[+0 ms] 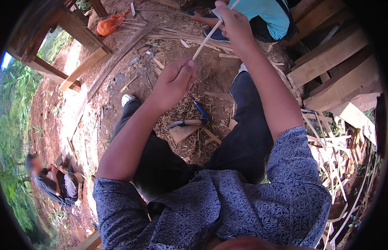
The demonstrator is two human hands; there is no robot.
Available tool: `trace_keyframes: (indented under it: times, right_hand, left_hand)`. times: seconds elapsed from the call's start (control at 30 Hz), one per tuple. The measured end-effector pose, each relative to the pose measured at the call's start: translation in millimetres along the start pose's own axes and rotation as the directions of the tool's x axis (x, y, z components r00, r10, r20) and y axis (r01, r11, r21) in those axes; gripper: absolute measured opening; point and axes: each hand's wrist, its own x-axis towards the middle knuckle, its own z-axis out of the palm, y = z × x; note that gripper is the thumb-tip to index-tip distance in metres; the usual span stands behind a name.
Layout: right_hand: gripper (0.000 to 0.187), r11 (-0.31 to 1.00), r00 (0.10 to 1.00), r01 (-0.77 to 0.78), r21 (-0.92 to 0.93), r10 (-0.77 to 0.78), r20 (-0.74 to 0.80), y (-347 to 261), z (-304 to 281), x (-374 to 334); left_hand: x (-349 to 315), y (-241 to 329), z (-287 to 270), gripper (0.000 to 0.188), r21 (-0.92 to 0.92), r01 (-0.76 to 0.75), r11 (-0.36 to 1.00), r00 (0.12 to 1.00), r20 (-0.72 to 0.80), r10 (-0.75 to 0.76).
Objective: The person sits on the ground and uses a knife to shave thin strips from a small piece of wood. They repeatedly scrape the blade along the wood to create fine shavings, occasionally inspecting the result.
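A thin pale wooden stick (208, 36) slants up and to the right in front of me. My left hand (173, 82) is closed round its lower end. Higher up, my right hand (237, 29) pinches a small pale grey piece (217, 14), perhaps sandpaper, against the stick. Part of that piece is hidden by my fingers. On the ground between my legs lies a curved knife (185, 123) with a wooden handle. A blue-handled tool (200, 110) is beside it, and a flat wooden block (185, 133) lies under the knife.
A person in a turquoise shirt (265, 18) sits ahead at the right. Another person (56, 181) sits far left. Stacked planks (327, 62) and split strips (337, 166) lie at right. A wooden frame (73, 37) and orange bag (110, 26) are at upper left.
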Motion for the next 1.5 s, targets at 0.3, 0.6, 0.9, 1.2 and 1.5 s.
trace_keyframes:
  times: [0.3, 0.6, 0.9, 1.2, 1.5]
  right_hand:
    - [0.042, 0.999, 0.997, 0.032, 0.031, -0.034, 0.065, 17, 8, 2]
    - [0.046, 0.965, 0.935, 0.264, 0.009, -0.258, 0.243, 14, 32, -35]
    - [0.053, 0.984, 0.974, 0.164, -0.069, -0.151, 0.171, 7, 25, -20]
    - [0.042, 0.955, 0.953, 0.286, -0.074, -0.276, 0.128, 25, 5, 7]
    - [0.043, 0.982, 0.981, 0.160, -0.100, -0.147, 0.129, 18, -3, 2]
  left_hand:
    - [1, -1, -2, 0.029, 0.121, -0.168, 0.978, 0.983, -0.058, 0.176]
    - [2, 4, -4, 0.024, 0.017, -0.107, 0.994, 0.993, -0.045, 0.108]
    - [9, -3, 2, 0.020, -0.263, -0.040, 0.964, 0.996, -0.090, 0.017]
    - [7, 7, 5, 0.023, 0.032, -0.068, 0.997, 0.994, -0.089, 0.071]
    - [9, 7, 10, 0.025, -0.162, -0.056, 0.985, 0.998, -0.029, 0.051]
